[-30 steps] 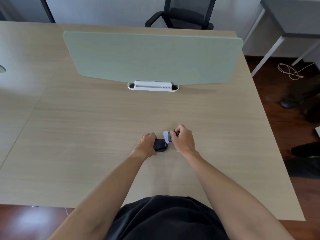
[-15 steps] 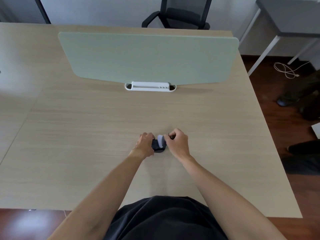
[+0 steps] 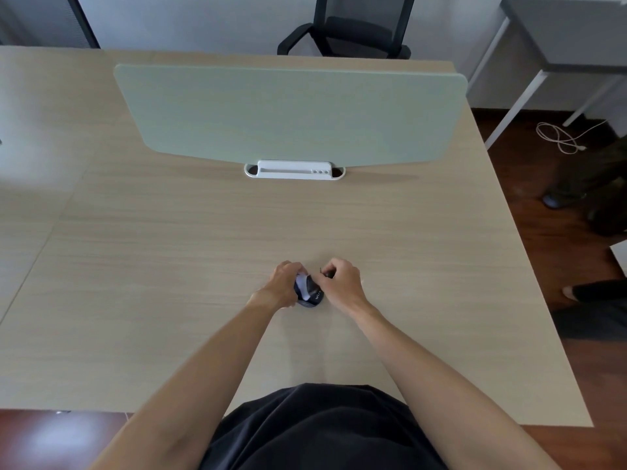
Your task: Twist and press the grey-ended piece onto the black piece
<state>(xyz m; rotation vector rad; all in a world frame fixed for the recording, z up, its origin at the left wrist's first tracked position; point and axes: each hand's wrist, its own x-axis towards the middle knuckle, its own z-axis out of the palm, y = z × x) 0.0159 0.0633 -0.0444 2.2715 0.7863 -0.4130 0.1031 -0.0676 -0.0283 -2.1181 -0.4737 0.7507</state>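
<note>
The left hand (image 3: pixel 283 283) has its grip closed around a small dark object (image 3: pixel 309 293), which lies on the counter (image 3: pixel 169 266) between the two hands, close to the person's body. The object is dark blue or black with a pale, whitish part on top; it looks like a small device or pouch with some letters on its side, but it is too small to name with certainty. The right hand (image 3: pixel 341 281) has its fingers curled, and its fingertips pinch something thin and dark just beside the object, maybe a cord or a strap; what it is exactly I cannot tell.

Compared with one second ago, the pale part has moved. Then it stood at the right hand's side, at the fingers of that hand. Now it sits at the left hand's side, under the left fingers, and the right hand has come a little away from the object. In my judgement this means the pale part was passed or folded over toward the left hand, which now keeps it in place, and the right hand is free to work on the thin piece.

Farther back on the counter stands a pale green divider panel (image 3: pixel 291 113) in a white base (image 3: pixel 294 169). Behind it is a black office chair (image 3: pixel 356 32).
</note>
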